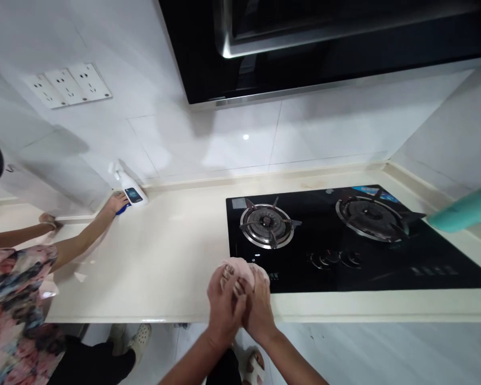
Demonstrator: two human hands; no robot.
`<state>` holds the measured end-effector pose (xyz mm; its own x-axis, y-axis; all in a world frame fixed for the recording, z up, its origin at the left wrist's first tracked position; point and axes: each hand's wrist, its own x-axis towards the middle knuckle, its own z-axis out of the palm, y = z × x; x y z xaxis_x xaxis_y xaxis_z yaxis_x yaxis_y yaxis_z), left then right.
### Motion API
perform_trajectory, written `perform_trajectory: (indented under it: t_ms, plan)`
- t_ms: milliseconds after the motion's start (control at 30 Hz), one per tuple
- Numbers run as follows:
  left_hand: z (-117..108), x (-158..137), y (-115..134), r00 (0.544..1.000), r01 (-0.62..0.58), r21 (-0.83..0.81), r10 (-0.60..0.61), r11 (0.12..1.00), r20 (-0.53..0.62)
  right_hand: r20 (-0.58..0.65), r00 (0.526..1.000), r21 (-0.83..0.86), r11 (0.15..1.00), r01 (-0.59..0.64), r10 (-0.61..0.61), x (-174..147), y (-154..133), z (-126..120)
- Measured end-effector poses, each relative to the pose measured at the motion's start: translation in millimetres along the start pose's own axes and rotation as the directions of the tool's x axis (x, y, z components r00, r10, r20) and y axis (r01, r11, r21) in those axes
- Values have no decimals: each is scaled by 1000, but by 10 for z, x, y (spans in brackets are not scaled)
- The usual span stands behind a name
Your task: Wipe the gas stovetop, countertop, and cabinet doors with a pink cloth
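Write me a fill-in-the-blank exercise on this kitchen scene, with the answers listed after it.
1. Both the left hand and the right hand clasp a pink ____ at the counter's front edge.
2. The black gas hob has ____ burners.
3. Another person's hand touches a white ____ bottle standing by the wall.
4. On the tiled wall above that bottle sit three white ____.

Missing words: cloth; two; spray; sockets

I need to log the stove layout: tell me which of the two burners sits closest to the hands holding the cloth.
The left burner, just beyond the hands and pink cloth. The right burner lies farther off, toward the corner.
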<state>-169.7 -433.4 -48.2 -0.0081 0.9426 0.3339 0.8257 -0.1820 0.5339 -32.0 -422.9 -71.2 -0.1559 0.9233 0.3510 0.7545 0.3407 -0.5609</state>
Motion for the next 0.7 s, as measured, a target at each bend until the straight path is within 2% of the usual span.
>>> perform_trajectory:
  t_ms: [67, 133, 167, 233, 300, 367, 467, 600, 700]
  plan:
    - [172, -118, 89, 994, 109, -4, -109, 994, -8, 148, 982, 165, 982, 94, -119, 37, -30, -50]
    - [282, -153, 62, 972, 233, -5, -233, 972, -16, 223, 959, 344, 935, 90, -174, 59, 60, -149]
    - [313, -151, 35, 961, 277, 0, -277, 961, -7, 201, 970, 398, 916, 47, -137, 62, 156, -207]
    - [349, -125, 9, 946, 322, 29, -323, 946, 32, 55, 997, 397, 915, -70, 53, 53, 417, -309]
    - [380, -58, 37, 940, 329, 79, -334, 941, 65, -138, 964, 245, 951, -191, 229, 37, 691, -354]
    - [414, 73, 73, 945, 301, 121, -312, 946, 94, -256, 929, 19, 962, -271, 267, 25, 885, -333]
    - [427, 436, -2, 962, 217, 148, -237, 965, 133, -260, 952, -244, 942, -229, 164, 17, 974, -242]
    - [401, 1190, -360, 973, 157, 155, -180, 975, 146, -275, 958, -389, 902, -188, 81, -5, 971, -169]
    - [488, 1835, -606, 973, 147, 149, -170, 978, 157, -263, 963, -468, 864, -186, 65, -39, 1055, -141]
